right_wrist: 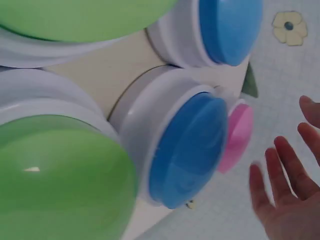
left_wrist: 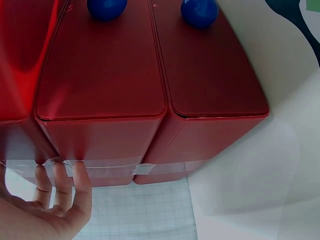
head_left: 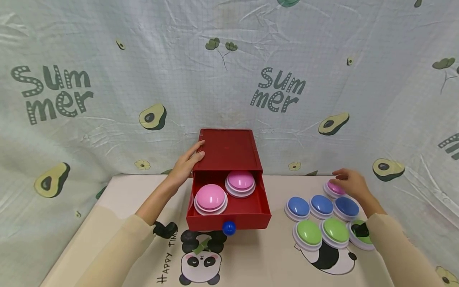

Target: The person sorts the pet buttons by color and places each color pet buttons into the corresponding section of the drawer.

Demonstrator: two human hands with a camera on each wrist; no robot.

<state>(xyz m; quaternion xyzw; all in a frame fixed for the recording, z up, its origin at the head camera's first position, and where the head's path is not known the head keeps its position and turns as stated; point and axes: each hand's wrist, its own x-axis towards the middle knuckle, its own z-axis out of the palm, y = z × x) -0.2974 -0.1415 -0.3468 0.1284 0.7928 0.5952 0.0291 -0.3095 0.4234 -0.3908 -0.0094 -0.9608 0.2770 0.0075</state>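
Note:
My left hand (head_left: 183,164) touches the left side of a red drawer box (head_left: 229,149), its straight fingers against the wall in the left wrist view. The top drawer (head_left: 247,206) is pulled out by its blue knob side. Inside it lie two pink dome buttons with white bases, one front left (head_left: 210,197) and one back right (head_left: 241,181). My right hand (head_left: 352,186) hovers over a third pink dome button (head_left: 336,189) on the table, partly covering it. In the right wrist view, its spread, slightly bent fingers stand apart from that button.
Three blue dome buttons (head_left: 299,207) form a row in front of the pink one, with three green ones (head_left: 309,232) nearer me. The right sleeve partly covers one green button. Behind the pale table (head_left: 276,255) hangs a printed curtain (head_left: 229,87). Lower drawers have blue knobs (left_wrist: 200,12).

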